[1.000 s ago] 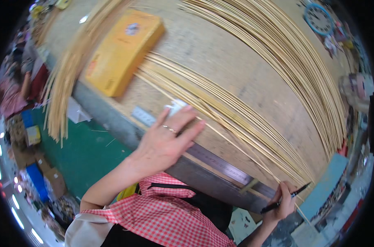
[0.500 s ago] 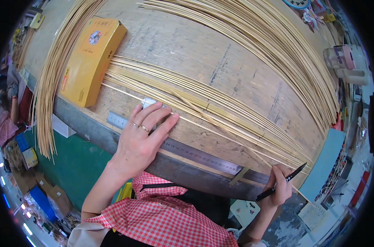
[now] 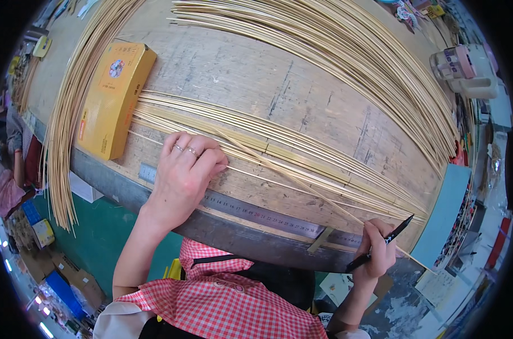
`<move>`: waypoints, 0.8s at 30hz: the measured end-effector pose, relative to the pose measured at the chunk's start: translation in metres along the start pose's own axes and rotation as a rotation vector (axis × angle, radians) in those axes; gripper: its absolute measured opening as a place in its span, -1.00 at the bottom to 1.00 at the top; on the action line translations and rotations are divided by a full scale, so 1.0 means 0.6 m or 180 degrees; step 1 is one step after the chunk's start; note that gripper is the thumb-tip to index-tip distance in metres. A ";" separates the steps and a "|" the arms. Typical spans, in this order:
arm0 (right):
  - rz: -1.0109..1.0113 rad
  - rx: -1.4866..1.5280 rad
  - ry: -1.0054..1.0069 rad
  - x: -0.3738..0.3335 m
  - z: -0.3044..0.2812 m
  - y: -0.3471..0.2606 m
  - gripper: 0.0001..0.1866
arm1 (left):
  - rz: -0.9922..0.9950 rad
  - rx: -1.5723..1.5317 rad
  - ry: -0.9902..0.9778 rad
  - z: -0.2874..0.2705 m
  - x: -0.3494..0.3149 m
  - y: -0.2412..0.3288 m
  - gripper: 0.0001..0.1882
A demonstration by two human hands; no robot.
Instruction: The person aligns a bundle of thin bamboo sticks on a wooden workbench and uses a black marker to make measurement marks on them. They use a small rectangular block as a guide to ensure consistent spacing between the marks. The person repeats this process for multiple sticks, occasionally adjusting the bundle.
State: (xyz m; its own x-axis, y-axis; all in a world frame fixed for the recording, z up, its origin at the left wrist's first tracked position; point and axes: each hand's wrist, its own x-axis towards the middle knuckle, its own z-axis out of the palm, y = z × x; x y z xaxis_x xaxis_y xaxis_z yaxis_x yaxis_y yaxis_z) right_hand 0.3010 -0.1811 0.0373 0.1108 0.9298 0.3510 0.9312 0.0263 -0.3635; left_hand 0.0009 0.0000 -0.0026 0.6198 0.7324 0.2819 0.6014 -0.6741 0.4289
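Note:
My left hand (image 3: 183, 175), with rings on two fingers, is bent over the wooden table, its fingertips closed on a thin bamboo stick (image 3: 262, 178). What lies beneath those fingers is hidden. My right hand (image 3: 379, 248) grips a black marker pen (image 3: 401, 229), and its fingers also pinch a second bamboo stick (image 3: 301, 186) that slants across the others. Several bamboo sticks (image 3: 301, 144) lie side by side between the hands and beyond them. Nearer to me, a metal ruler (image 3: 259, 215) runs along the table edge.
A yellow box (image 3: 107, 116) lies over the left ends of the sticks. A long bundle of sticks (image 3: 70, 107) hangs over the left edge; another (image 3: 352, 62) spreads across the far side. At right are a blue-green block (image 3: 442, 213) and a clear jar (image 3: 453, 63).
My left fingers, stretched flat before, have curled into a pinch, covering a small white object that showed beneath them. My right hand keeps the marker and stick. The whole view has shifted slightly.

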 end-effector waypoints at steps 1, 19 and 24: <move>0.0004 -0.0021 0.0013 0.001 0.001 -0.001 -0.71 | 0.0022 0.0030 -0.0034 -0.001 0.001 0.000 -0.77; -0.0083 0.0337 -0.0523 -0.009 0.046 0.012 -0.69 | -0.0006 -0.0773 -0.0377 -0.017 -0.025 -0.010 -0.85; -0.0100 0.0356 -0.0575 -0.002 0.051 0.000 -0.70 | -0.0021 -0.0680 0.0067 -0.013 -0.043 -0.015 -0.76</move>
State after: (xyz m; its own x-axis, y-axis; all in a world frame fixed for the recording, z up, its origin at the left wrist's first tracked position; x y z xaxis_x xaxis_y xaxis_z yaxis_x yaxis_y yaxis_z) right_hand 0.2903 -0.1708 0.0105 0.0087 0.9783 0.2070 0.8877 0.0877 -0.4520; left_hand -0.0245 -0.0117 -0.0070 0.6043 0.7401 0.2952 0.4835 -0.6351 0.6024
